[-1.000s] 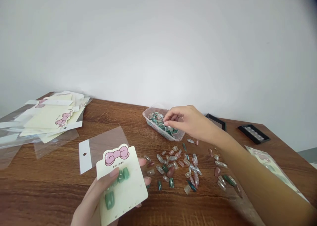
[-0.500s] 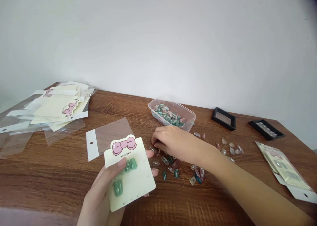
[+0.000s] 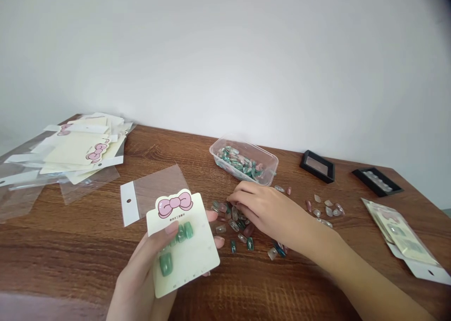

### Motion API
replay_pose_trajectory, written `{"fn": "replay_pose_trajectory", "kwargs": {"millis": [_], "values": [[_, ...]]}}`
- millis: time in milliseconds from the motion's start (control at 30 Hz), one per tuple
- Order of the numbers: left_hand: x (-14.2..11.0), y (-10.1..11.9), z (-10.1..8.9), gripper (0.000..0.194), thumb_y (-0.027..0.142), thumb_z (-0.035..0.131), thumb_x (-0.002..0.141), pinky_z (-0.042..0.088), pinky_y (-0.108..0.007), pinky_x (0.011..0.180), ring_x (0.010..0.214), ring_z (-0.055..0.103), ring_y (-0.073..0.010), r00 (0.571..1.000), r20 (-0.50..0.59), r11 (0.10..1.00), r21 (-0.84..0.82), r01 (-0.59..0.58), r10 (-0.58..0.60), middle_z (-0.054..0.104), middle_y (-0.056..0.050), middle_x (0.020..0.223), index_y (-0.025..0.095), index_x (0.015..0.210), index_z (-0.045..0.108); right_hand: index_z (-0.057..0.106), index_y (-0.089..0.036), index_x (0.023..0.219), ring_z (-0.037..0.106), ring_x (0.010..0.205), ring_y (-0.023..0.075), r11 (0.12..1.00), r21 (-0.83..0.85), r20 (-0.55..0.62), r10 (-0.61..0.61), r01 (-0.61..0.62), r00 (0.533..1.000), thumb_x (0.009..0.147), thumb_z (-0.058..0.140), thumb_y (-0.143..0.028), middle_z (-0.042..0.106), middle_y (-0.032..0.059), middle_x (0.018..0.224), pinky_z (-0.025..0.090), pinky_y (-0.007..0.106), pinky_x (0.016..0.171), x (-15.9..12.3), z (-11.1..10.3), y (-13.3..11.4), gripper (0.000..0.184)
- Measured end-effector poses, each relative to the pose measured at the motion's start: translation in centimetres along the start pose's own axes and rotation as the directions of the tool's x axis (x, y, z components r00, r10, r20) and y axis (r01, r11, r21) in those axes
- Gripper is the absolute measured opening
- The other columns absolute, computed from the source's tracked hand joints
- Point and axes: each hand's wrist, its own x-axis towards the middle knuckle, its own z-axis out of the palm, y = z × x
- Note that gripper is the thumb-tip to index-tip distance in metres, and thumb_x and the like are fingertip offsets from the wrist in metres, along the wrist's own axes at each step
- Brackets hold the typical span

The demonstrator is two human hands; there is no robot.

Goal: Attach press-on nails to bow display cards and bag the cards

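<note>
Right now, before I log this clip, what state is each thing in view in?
left hand: gripping the card, thumb on its front
bow-topped backing card: held up, green press-on nails stuck on
right hand: fingers curled over the nails
loose press-on nails: scattered on the table
plastic tub: open, holding nails
clear bag: lying flat, nothing inside

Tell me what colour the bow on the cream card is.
The printed bow is pink, darkly outlined; head view.

Wood-grain table (image 3: 77, 246), apparently press-on nails (image 3: 328, 211), clear tub (image 3: 268, 173), black trays (image 3: 317, 166), stacked cards (image 3: 73, 149)
</note>
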Motion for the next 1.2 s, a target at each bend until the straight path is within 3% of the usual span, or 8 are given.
{"fn": "replay_pose_trajectory", "kwargs": {"millis": [133,233,500,633,767,900,1067,1200], "values": [[0.1,-0.1,-0.3,0.072,0.028,0.072,0.076,0.061,-0.036,0.056,0.077,0.077,-0.0372,1.000,0.005,1.000,-0.007,0.006,-0.006,0.081,-0.015,0.101,0.017,0.144,0.053,0.069,-0.018,0.106,0.067,0.084,0.0199,0.999,-0.013,-0.056,0.039,-0.040,0.998,0.097,0.056,-0.014,0.066,0.0061,0.097,0.053,0.034,0.070,-0.4,0.7,-0.4,0.016],[0.1,-0.2,-0.2,0.063,0.032,0.071,0.078,0.062,-0.036,0.058,0.078,0.077,-0.0371,1.000,-0.011,1.000,0.017,0.005,-0.005,0.081,-0.015,0.101,0.016,0.138,0.058,0.070,-0.019,0.101,0.066,0.083,0.0197,0.997,-0.022,-0.064,0.070,-0.072,0.995,0.097,0.061,-0.022,0.066,0.0047,0.094,0.051,0.033,0.068,-0.1,1.3,-0.7,0.011],[0.0,-0.3,-0.2,0.054,0.028,0.067,0.080,0.060,-0.032,0.050,0.072,0.077,-0.0349,1.000,-0.008,0.999,0.020,-0.030,0.030,0.081,-0.016,0.099,0.014,0.132,0.060,0.066,-0.020,0.097,0.067,0.087,0.0203,0.987,0.044,-0.028,0.153,-0.152,0.988,0.092,0.068,-0.019,0.066,0.0029,0.095,0.050,0.033,0.071,0.4,1.8,-0.6,0.006],[0.4,-0.5,-0.8,0.058,0.028,0.071,0.077,0.060,-0.034,0.051,0.075,0.078,-0.0355,1.000,0.021,0.999,-0.036,-0.003,0.004,0.081,-0.015,0.102,0.016,0.133,0.060,0.062,-0.020,0.090,0.066,0.085,0.0192,0.987,0.080,-0.073,0.142,-0.137,0.987,0.090,0.070,-0.016,0.067,0.0019,0.093,0.050,0.032,0.071,0.2,1.8,-0.4,0.009],[0.2,-0.2,-0.2,0.060,0.029,0.068,0.080,0.060,-0.034,0.055,0.073,0.077,-0.0340,1.000,-0.006,1.000,0.009,-0.019,0.019,0.081,-0.015,0.101,0.014,0.137,0.059,0.061,-0.021,0.088,0.066,0.083,0.0180,0.985,0.137,-0.145,0.128,-0.108,0.981,0.091,0.067,-0.014,0.068,0.0012,0.091,0.050,0.031,0.072,-0.7,1.8,0.0,0.010],[-0.3,0.1,0.6,0.057,0.029,0.062,0.084,0.059,-0.032,0.055,0.071,0.077,-0.0321,0.998,-0.053,0.999,0.028,-0.016,0.017,0.080,-0.016,0.100,0.011,0.138,0.057,0.061,-0.021,0.092,0.065,0.081,0.0176,0.986,0.167,-0.230,0.060,-0.021,0.971,0.098,0.058,-0.016,0.068,0.0020,0.090,0.049,0.031,0.072,-1.7,2.3,-0.3,0.008],[-0.2,0.2,0.5,0.044,0.028,0.065,0.082,0.058,-0.031,0.052,0.073,0.077,-0.0331,0.997,-0.070,1.000,0.013,-0.020,0.021,0.080,-0.017,0.101,0.009,0.121,0.069,0.065,-0.018,0.090,0.060,0.074,0.0183,0.993,-0.010,-0.243,-0.118,0.120,0.963,0.102,0.049,-0.016,0.067,0.0040,0.084,0.046,0.034,0.069,-1.7,3.2,-2.0,0.020],[0.1,0.1,0.2,0.045,0.028,0.067,0.080,0.059,-0.032,0.054,0.072,0.077,-0.0324,0.999,-0.042,1.000,-0.006,-0.010,0.010,0.079,-0.018,0.103,0.008,0.121,0.069,0.064,-0.018,0.081,0.054,0.070,0.0186,0.973,-0.095,-0.237,-0.226,0.209,0.945,0.098,0.049,-0.011,0.064,0.0038,0.080,0.042,0.035,0.064,-1.9,3.2,-3.0,0.024]]}}
